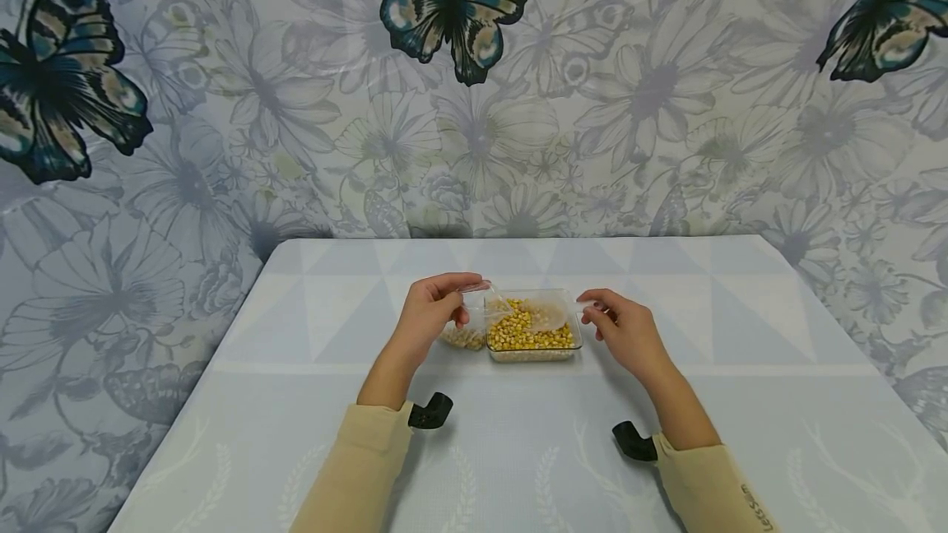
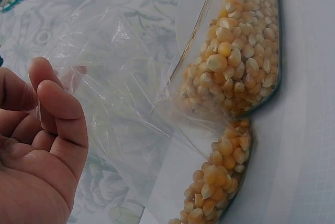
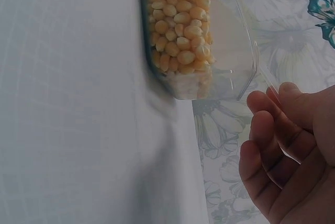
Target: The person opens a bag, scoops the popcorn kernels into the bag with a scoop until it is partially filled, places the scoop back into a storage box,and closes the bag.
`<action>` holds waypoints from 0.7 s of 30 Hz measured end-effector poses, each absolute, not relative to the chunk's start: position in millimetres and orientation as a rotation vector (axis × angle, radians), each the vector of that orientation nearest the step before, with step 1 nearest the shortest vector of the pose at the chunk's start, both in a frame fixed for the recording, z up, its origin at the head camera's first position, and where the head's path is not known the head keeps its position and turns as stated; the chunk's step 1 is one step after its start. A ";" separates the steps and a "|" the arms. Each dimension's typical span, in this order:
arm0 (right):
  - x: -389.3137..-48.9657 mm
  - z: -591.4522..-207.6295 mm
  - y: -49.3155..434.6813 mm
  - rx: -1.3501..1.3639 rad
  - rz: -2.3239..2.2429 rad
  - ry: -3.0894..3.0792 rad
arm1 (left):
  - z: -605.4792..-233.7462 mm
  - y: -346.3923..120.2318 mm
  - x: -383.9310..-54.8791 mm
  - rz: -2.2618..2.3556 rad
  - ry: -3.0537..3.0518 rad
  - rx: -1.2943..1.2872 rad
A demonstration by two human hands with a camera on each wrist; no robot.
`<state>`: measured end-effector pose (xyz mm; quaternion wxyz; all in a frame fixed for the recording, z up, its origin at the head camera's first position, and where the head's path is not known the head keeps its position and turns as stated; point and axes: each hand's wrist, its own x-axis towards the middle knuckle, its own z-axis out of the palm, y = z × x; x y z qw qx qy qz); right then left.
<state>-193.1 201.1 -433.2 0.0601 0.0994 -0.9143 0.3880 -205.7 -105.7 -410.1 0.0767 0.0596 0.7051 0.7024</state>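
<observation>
A clear rectangular container [image 1: 535,357] full of yellow corn kernels [image 1: 511,338] stands on the table. Just left of it a transparent plastic bag [image 2: 112,77] slumps, with more kernels [image 2: 212,187] at its bottom. My left hand [image 1: 435,307] pinches the bag's upper edge between thumb and fingers, pulling the film up. On the container's right side, my right hand [image 1: 625,333] pinches the thin clear handle [image 3: 269,81] of a translucent scoop [image 1: 548,316]. The scoop's bowl is over the kernels inside the container; how much it holds cannot be made out.
The pale patterned table [image 1: 333,336] extends around the container and bag. Behind it hangs a floral backdrop [image 1: 474,163] with butterflies. A black strap piece [image 1: 431,411] juts from the left cuff, another [image 1: 634,442] from the right.
</observation>
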 end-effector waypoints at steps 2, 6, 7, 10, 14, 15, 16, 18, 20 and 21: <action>-193.2 -433.5 201.2 0.305 1.175 -2.765 | -409.9 -105.5 -205.5 2.106 2.112 0.180; -193.3 -434.8 201.6 0.312 1.172 -2.758 | -410.0 -104.8 -205.4 2.113 2.107 0.168; -193.4 -435.1 201.7 0.312 1.173 -2.757 | -409.8 -104.7 -205.3 2.116 2.108 0.170; -193.8 -436.0 202.0 0.312 1.177 -2.757 | -409.2 -104.4 -204.7 2.120 2.114 0.171; -194.5 -436.9 202.5 0.307 1.191 -2.758 | -408.9 -103.9 -204.2 2.118 2.116 0.169; -194.7 -437.1 202.6 0.304 1.197 -2.759 | -408.8 -103.8 -204.1 2.118 2.115 0.169; -194.8 -437.3 202.7 0.303 1.202 -2.759 | -408.9 -103.7 -204.1 2.118 2.113 0.164; -195.0 -437.7 202.8 0.296 1.215 -2.758 | -408.9 -103.6 -204.0 2.118 2.112 0.160; -195.3 -438.2 203.0 0.287 1.230 -2.758 | -408.7 -103.7 -203.7 2.120 2.112 0.160; -195.5 -438.4 203.1 0.282 1.237 -2.757 | -408.7 -103.7 -203.6 2.120 2.112 0.160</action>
